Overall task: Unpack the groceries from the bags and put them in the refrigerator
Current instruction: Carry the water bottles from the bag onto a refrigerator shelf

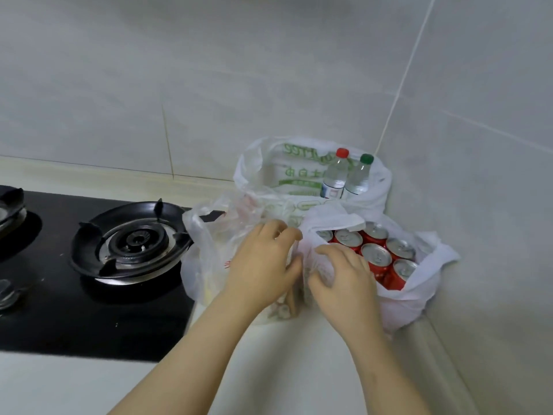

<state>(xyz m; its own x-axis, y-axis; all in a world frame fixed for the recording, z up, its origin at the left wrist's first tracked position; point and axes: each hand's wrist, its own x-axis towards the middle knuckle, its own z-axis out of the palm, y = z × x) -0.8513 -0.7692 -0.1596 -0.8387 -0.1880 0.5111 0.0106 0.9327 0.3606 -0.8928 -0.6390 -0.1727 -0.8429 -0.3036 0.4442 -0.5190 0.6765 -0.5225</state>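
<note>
"While both hands are at the bags, what does each one hold?"

"The left hand (pixel 263 262) has its fingers curled at the mouth of the clear bag (pixel 203 265), pinching the film. The right hand (pixel 344 280) is curled too, bunching see-through film just beside it. That looks like the same bag, though the crumpled plastic makes it hard to be sure."

"Where do the bags sit?"

"All three crowd the back right corner of the counter (pixel 284 369). The clear bag is nearest the hob (pixel 74 310), its left side over the hob's right edge. Touching it on the right is a white bag (pixel 419 298) packed with upright red cans (pixel 375 259). Several silver tops show, while the nearer ones are hidden by the right hand and the bag's wall. Behind both, deepest in the corner, a green-printed bag (pixel 257 172) holds a red-capped bottle (pixel 336 178) and a green-capped bottle (pixel 357 179), their lower halves hidden."

"And inside the clear bag?"

"Hard to make out. There are pale, blurred shapes through the film, mostly covered by the left hand. The hob is cut off at the left, with one burner (pixel 131 241) fully shown."
</note>
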